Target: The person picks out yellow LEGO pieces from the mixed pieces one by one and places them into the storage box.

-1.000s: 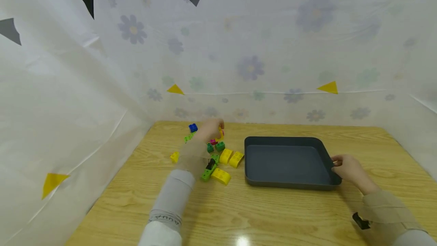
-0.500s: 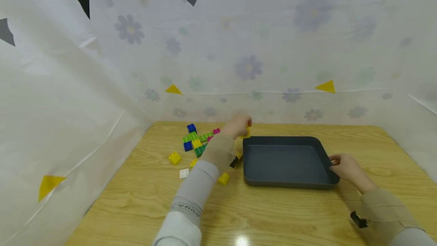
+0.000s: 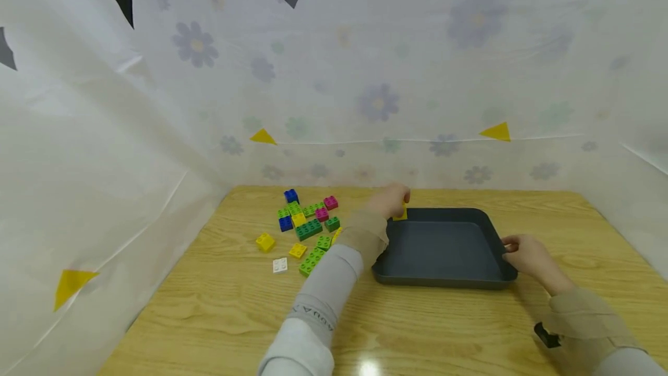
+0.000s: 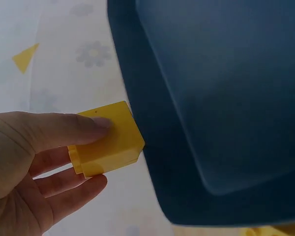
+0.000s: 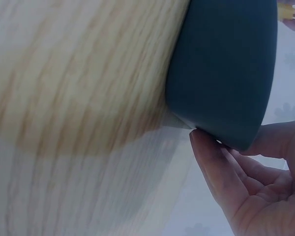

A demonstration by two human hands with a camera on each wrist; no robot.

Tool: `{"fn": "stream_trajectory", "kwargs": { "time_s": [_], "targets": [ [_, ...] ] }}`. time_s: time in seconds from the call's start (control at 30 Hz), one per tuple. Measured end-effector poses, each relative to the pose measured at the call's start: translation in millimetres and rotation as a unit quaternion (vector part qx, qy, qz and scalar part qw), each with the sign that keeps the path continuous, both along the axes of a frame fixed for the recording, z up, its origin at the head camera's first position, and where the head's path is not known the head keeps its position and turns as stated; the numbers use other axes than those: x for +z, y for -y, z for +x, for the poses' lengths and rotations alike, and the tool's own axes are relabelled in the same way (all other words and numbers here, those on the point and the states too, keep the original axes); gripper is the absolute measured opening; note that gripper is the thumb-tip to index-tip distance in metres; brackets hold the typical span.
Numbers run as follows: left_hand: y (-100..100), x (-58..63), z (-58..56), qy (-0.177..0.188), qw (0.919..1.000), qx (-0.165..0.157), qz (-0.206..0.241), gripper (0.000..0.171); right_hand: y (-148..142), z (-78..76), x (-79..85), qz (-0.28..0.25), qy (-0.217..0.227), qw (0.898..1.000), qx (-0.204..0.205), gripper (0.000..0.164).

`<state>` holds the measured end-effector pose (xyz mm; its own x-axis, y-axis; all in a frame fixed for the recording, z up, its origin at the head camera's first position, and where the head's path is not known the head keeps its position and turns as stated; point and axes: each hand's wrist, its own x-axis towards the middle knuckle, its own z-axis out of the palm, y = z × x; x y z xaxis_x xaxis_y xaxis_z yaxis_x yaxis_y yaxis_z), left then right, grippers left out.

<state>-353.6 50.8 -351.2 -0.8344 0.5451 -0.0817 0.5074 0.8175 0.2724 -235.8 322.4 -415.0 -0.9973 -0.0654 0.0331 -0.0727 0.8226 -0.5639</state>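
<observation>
My left hand [image 3: 388, 199] is at the back left corner of a dark grey rectangular tray [image 3: 443, 281]. Between its thumb and fingers it pinches a yellow toy building block [image 4: 110, 142]. In the left wrist view the block's edge meets or nearly meets the tray rim. On the tray's right side, my right hand [image 3: 530, 257] grips the rim. The right wrist view has its thumb on one side of the tray wall [image 5: 221, 73] and fingers beneath. No blocks show in the visible part of the tray.
Left of the tray, loose blocks lie on the wooden table [image 3: 209, 306]: a white block [image 3: 280, 265], yellow block [image 3: 265, 242], dark green block [image 3: 309, 229], pink block [image 3: 330, 202], blue block [image 3: 291, 195] and others. My left forearm hides some. A patterned curtain [image 3: 323, 103] stands behind.
My left hand has carried the yellow block rightward from the pile to the tray's back left corner. More of the pile shows now. The right hand stays on the tray rim.
</observation>
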Motion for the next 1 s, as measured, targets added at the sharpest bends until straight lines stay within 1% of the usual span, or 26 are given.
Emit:
{"fn": "stream_trajectory", "kwargs": {
  "time_s": [0.1,0.2,0.33,0.43,0.53,0.67,0.9,1.0],
  "targets": [
    [-6,-4.3,2.6,0.006,1.0,0.0,-0.007,0.026,0,-0.1,-0.1,-0.003,0.004,1.0,-0.001,0.038],
    [-10,-10.3,2.8,0.006,0.9999,-0.001,-0.012,0.015,0,-0.2,-0.1,-0.004,0.008,1.0,-0.003,0.038],
    [-15,-17.5,0.9,0.013,0.9999,-0.002,-0.007,0.021,0,0.0,0.2,-0.002,0.008,1.0,-0.005,0.038],
    [-18,-21.8,-1.0,0.014,0.9999,-0.003,-0.008,0.015,1,0.0,0.3,-0.001,0.01,1.0,-0.006,0.038],
    [-19,-26.9,-2.7,0.019,0.9998,-0.005,-0.01,0.022,1,-0.2,0.2,-0.001,0.012,1.0,-0.007,0.038],
    [-18,-34.2,-4.8,0.03,0.9995,-0.006,-0.006,0.023,1,-0.6,-0.4,-0.001,0.006,1.0,-0.007,0.037],
    [-19,-41.4,-3.8,0.014,0.9999,0.002,-0.005,0.019,0,-0.4,-2.8,-0.004,-0.004,1.0,-0.003,0.037],
    [-21,-43.7,-1.5,0.015,0.9998,0.006,-0.008,0.019,-1,-0.5,-3.6,-0.001,-0.002,1.0,-0.005,0.037]
  ]
}}
